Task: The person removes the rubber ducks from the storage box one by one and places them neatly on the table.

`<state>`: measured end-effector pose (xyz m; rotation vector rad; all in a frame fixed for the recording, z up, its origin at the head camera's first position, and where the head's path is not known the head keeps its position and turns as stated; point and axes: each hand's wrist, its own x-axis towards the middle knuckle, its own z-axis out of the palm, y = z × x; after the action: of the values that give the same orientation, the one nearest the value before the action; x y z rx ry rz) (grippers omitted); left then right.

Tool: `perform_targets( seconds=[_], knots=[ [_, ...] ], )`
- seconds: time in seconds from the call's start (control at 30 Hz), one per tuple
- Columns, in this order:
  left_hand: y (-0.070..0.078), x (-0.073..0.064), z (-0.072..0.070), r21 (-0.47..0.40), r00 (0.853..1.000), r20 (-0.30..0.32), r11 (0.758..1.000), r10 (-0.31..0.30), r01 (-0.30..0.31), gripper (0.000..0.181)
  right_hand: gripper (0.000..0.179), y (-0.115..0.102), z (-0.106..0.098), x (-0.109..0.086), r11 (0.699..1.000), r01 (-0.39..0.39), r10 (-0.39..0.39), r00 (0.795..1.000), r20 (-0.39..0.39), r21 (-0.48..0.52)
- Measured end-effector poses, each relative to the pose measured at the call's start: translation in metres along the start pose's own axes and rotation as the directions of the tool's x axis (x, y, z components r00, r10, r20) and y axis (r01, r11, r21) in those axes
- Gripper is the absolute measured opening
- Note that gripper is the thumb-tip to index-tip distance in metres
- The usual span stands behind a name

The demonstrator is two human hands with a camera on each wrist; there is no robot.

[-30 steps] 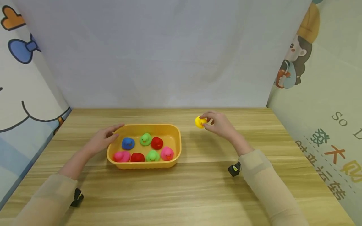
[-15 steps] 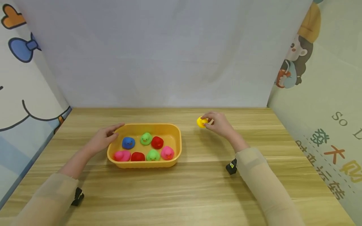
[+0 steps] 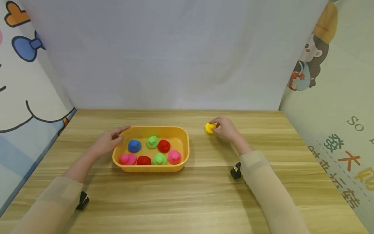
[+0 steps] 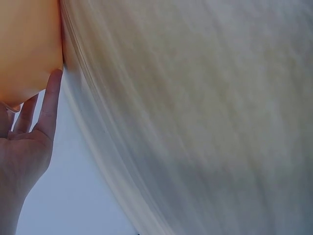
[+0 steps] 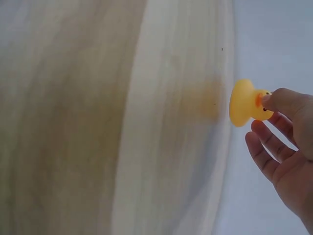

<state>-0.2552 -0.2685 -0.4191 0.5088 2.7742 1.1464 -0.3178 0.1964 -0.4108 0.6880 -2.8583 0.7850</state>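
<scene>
My right hand pinches a yellow rubber duck by its head, right of the tray and toward the back of the table. In the right wrist view, the thumb lies over the beak of the duck, and its flat base faces the tabletop close by. Two fingers there stand apart from it. My left hand rests at the left back corner of a yellow tray, index finger along the rim. In the left wrist view, nearly straight fingers touch the tray's outside wall.
Several rubber ducks sit in the tray, among them a blue duck, a red duck, a green duck and a pink duck. A wood-grain table meets a pale cloth behind; printed panels flank it.
My right hand, still pinching the yellow duck, has lowered slightly, and its forearm has swung left. The left hand keeps its place on the tray. The head view has shifted a little.
</scene>
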Motion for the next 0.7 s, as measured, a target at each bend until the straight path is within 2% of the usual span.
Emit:
perform_targets(
  seconds=[0.13, 0.33, 0.7],
  knots=[
    [-0.0003, 0.0001, 0.0, 0.005, 1.0, 0.0, 1.0, -0.004, 0.004, 0.047, 0.03, 0.0031, 0.0047, 0.0008, 0.999, -0.047, 0.047, 0.999, 0.004, 0.002],
    [-0.0006, 0.0009, -0.0003, 0.003, 1.0, -0.005, 1.0, -0.012, 0.012, 0.046, 0.031, 0.002, 0.0065, 0.0026, 0.997, -0.073, 0.073, 0.997, -0.015, 0.012],
    [-0.0018, 0.0008, -0.0005, 0.013, 1.0, -0.008, 1.0, -0.016, 0.016, 0.046, 0.032, -0.0012, 0.0089, 0.0048, 0.992, -0.12, 0.12, 0.993, 0.014, 0.035]
  ],
)
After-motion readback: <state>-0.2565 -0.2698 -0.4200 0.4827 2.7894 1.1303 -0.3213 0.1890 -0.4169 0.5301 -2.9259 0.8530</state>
